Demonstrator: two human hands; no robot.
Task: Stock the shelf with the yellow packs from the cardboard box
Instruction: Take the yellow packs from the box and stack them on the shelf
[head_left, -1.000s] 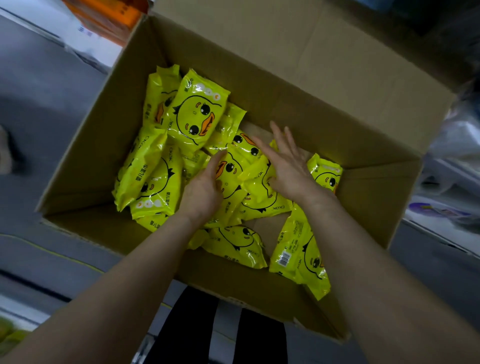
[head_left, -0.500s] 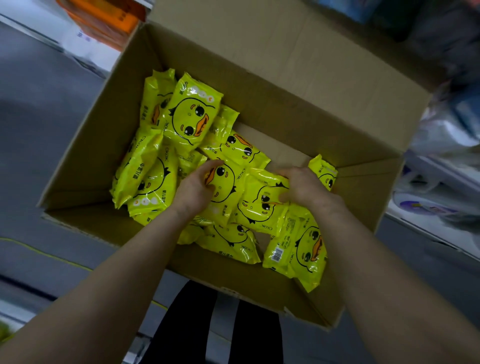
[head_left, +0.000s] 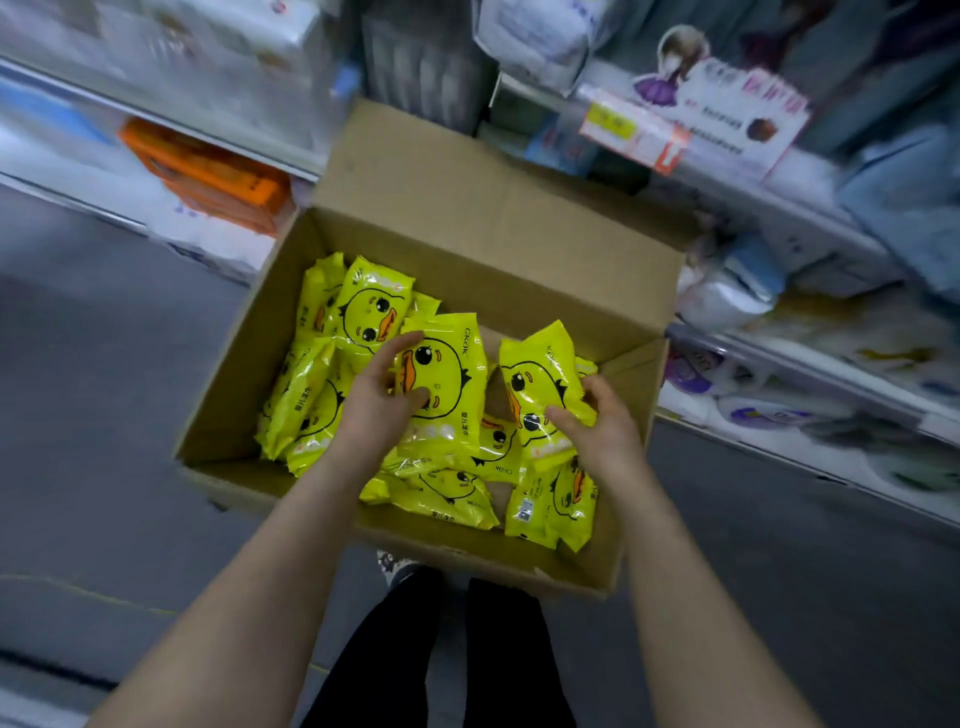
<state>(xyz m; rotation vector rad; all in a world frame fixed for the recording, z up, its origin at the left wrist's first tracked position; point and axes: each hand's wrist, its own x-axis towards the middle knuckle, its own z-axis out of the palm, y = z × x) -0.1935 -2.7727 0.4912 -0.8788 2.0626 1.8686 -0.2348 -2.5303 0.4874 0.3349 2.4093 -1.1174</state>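
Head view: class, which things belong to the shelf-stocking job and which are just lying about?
Job: open brown cardboard box; glossy yellow duck-print packs inside it; left hand and right hand, each gripping one pack.
Lying about: flat orange carton; white card with a purple cartoon figure; grey floor.

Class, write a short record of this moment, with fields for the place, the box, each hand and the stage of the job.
Place: beside stocked shelves
Box: open cardboard box, with loose yellow packs piled inside
Left hand: left hand grips the left pack, held above the pile
Right hand: right hand grips the right pack
Stage: two packs in the hands, neither on a shelf yet
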